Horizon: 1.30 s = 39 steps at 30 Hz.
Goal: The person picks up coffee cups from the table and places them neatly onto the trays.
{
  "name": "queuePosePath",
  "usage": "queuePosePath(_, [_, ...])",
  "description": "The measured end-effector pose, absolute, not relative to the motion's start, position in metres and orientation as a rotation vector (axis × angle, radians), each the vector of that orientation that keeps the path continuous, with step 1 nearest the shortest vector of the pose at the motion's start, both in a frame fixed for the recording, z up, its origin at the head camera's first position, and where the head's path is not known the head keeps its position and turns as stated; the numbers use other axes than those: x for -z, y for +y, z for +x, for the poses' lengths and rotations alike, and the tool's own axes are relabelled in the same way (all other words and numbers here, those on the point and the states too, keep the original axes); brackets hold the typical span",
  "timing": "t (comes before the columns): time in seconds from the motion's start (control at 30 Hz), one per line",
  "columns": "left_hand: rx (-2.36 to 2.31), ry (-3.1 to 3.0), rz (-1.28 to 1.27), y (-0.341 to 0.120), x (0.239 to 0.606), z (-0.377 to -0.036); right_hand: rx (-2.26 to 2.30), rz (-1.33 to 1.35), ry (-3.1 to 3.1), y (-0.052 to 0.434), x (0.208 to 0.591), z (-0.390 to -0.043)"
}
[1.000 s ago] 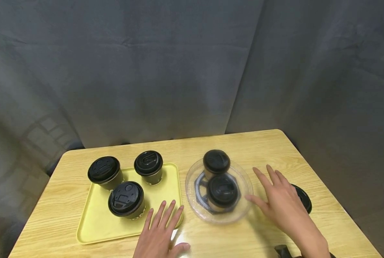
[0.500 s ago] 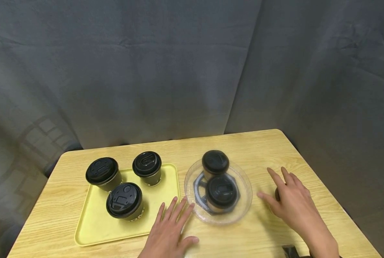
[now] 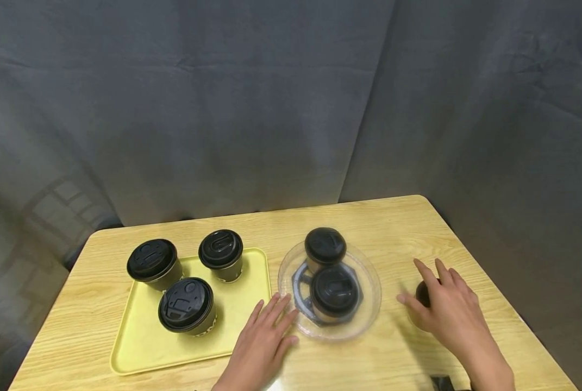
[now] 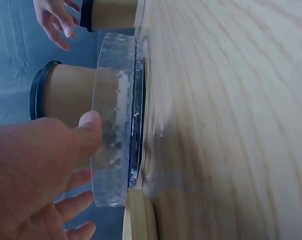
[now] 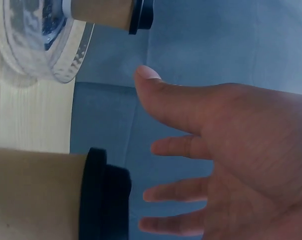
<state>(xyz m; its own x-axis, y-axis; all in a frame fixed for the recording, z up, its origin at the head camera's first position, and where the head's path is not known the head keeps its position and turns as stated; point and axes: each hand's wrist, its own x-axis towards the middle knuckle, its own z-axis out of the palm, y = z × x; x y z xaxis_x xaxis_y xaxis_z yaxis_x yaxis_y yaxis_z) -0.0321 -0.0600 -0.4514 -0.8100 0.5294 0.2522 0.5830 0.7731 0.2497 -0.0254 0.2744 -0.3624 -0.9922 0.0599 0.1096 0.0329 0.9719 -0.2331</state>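
My left hand (image 3: 263, 342) is at the left front rim of a clear round turntable (image 3: 369, 320), fingers extended; the left wrist view shows the thumb at its clear wall, though I cannot tell if it touches. Two lidded paper cups stand on the turntable, a rear cup (image 3: 325, 247) and a front cup (image 3: 335, 290). Over a separate lidded paper cup (image 3: 422, 295) on the right of the table hovers my right hand (image 3: 449, 312), partly hiding it. In the right wrist view the fingers are spread and apart from that cup's black lid (image 5: 103, 200).
A yellow tray (image 3: 149, 342) lies on the left of the wooden table (image 3: 393, 222). On it stand a back-left cup (image 3: 154, 263), a front cup (image 3: 187, 306) and a right cup (image 3: 221, 252), all black-lidded. A grey curtain (image 3: 251, 108) hangs behind the table.
My left hand has moved right, from the tray's front corner to the turntable's rim. My right hand has shifted right, away from the turntable and over the separate cup.
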Motion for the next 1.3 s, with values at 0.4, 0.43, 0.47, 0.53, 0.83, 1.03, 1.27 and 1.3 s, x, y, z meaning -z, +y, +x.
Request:
queuePosePath(0.4, [0.573,-2.769,-0.847,-0.056,0.452,-0.035,-0.336,-0.147,-3.103,0.288,0.374,-0.026])
queuePosePath(0.43, [0.572,-2.764,-0.842,-0.055,0.452,-0.036,-0.336,-0.148,-3.114,0.289,0.375,-0.026])
queuePosePath(0.47, [0.575,-2.76,-0.834,-0.055,0.452,-0.036,-0.334,-0.148,-3.121,0.289,0.376,-0.026])
queuePosePath(0.53, [0.585,-2.752,-0.812,-0.053,0.453,-0.038,-0.337,-0.142,-3.124,0.291,0.378,-0.026])
queuePosePath(0.83, [0.671,-2.736,-0.722,-0.05,0.454,-0.046,-0.368,-0.139,-3.114,0.294,0.381,-0.022])
queuePosePath(1.03, [0.698,-2.763,-0.685,-0.049,0.454,-0.051,-0.386,-0.139,-3.107,0.297,0.38,-0.019])
queuePosePath(1.27, [0.702,-2.79,-0.632,-0.048,0.453,-0.059,-0.402,-0.136,-3.099,0.295,0.382,-0.019])
queuePosePath(1.3, [0.702,-2.791,-0.626,-0.048,0.452,-0.061,-0.404,-0.135,-3.096,0.295,0.382,-0.019])
